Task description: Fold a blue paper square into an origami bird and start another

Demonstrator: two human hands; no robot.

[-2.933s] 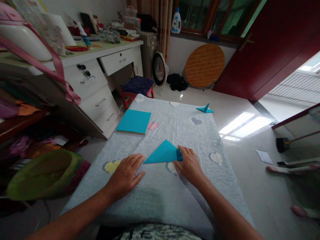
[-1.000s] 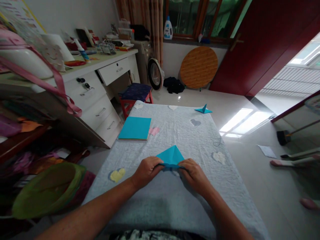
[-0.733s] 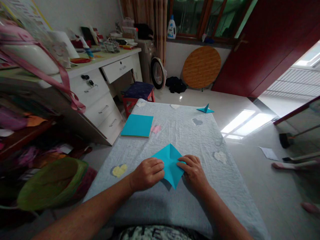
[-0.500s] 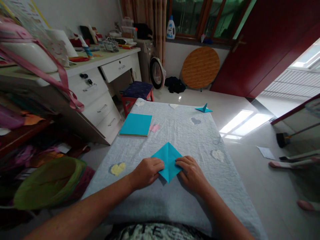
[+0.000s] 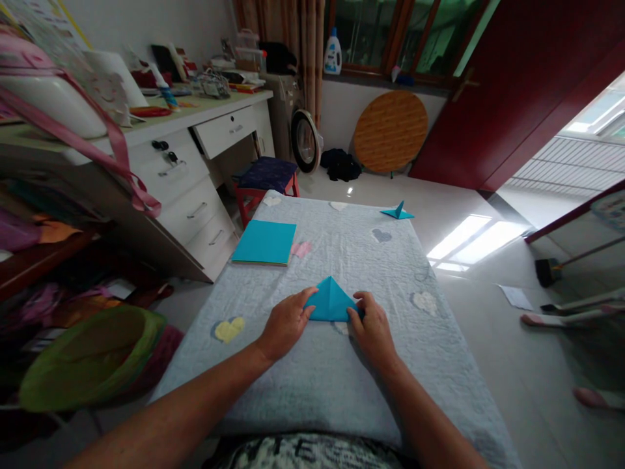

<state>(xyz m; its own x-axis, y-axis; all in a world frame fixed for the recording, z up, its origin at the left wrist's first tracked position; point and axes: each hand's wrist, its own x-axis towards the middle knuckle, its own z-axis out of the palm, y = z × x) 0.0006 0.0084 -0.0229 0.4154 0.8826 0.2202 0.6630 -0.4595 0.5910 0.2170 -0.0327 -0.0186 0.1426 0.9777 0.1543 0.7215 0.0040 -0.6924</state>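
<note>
A blue sheet of origami paper, folded into a triangle with its peak pointing away from me, is at the middle of the cloth-covered table. A crease runs down its centre. My left hand pinches its left corner between thumb and fingers. At the opposite corner, my right hand has thumb and fingers closed on the paper. Farther off to the left lies a square stack of blue paper. A small folded blue paper figure with an upright fin rests by the far right corner.
The table wears a pale quilted cloth with heart patches. A stool stands beyond its far left corner, near a white desk. At left is a green-rimmed basket. Another person's feet show at right.
The paper was an open diamond and is now a triangle, its near corner folded up away from me. Both hands have shifted to grip the triangle's side corners.
</note>
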